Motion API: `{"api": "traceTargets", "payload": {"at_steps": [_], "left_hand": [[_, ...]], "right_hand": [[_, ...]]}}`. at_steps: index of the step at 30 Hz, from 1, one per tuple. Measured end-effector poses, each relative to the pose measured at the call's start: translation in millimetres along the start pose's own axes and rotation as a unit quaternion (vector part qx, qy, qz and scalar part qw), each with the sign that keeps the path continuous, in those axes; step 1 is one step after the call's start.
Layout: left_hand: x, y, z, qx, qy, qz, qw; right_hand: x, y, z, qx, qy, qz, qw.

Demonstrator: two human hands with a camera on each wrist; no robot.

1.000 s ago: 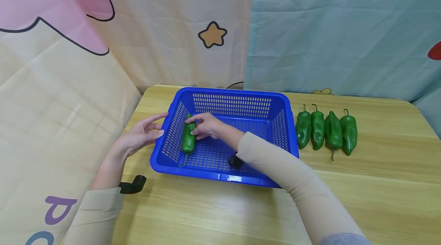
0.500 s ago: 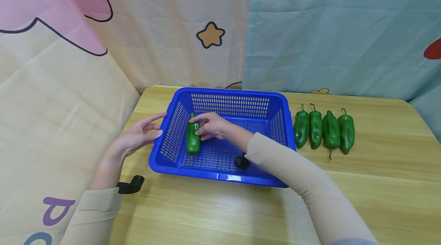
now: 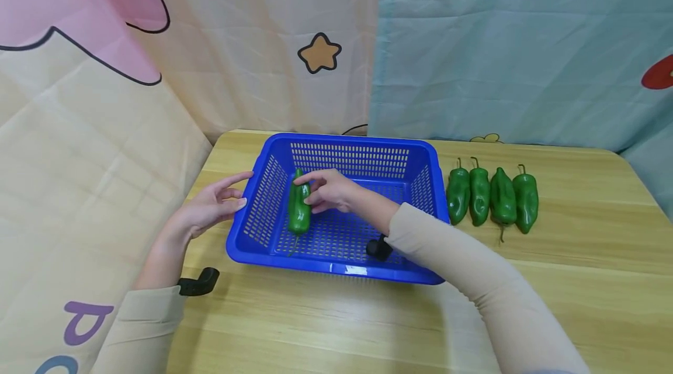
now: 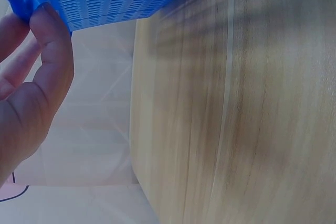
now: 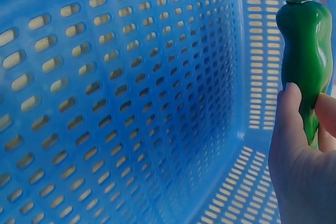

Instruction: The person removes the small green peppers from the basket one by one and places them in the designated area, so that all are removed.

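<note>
A blue plastic basket (image 3: 340, 270) with slotted walls stands on the table. My left hand (image 3: 212, 208) holds its left rim, thumb and fingers on either side of the edge; the left wrist view shows the thumb (image 4: 52, 40) against the blue plastic. Inside the basket my right hand (image 3: 331, 191) pinches a long green pepper (image 3: 299, 219) between thumb and fingers. The pepper's stem points toward the basket's near side. In the right wrist view the glossy pepper (image 5: 305, 45) is gripped near its narrow tip, with its stem end sticking out beyond the fingers.
Several more green peppers (image 3: 479, 196) lie in a row on the wooden table (image 3: 594, 257), right of the basket. Printed curtains (image 3: 473, 52) hang behind the table and along its left side. A black wrist mount (image 3: 380, 248) on the right arm overlaps the basket floor.
My right hand has moved the pepper a little to the right, away from the basket's left wall. The left hand stays on the rim, and the head view has shifted slightly.
</note>
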State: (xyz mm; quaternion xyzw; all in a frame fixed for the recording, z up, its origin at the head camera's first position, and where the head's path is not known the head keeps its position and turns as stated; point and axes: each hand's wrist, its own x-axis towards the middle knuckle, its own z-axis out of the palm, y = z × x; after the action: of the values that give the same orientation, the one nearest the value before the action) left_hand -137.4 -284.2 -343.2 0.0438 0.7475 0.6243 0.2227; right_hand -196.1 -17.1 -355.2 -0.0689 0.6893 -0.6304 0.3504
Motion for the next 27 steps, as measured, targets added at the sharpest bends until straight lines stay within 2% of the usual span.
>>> {"api": "traceTargets", "payload": {"at_steps": [27], "left_hand": [[-2.3, 0.3, 0.8, 0.008, -0.003, 0.011, 0.9999]], "right_hand": [[-33.9, -19, -31, 0.035, -0.004, -0.034, 0.9988]]}}
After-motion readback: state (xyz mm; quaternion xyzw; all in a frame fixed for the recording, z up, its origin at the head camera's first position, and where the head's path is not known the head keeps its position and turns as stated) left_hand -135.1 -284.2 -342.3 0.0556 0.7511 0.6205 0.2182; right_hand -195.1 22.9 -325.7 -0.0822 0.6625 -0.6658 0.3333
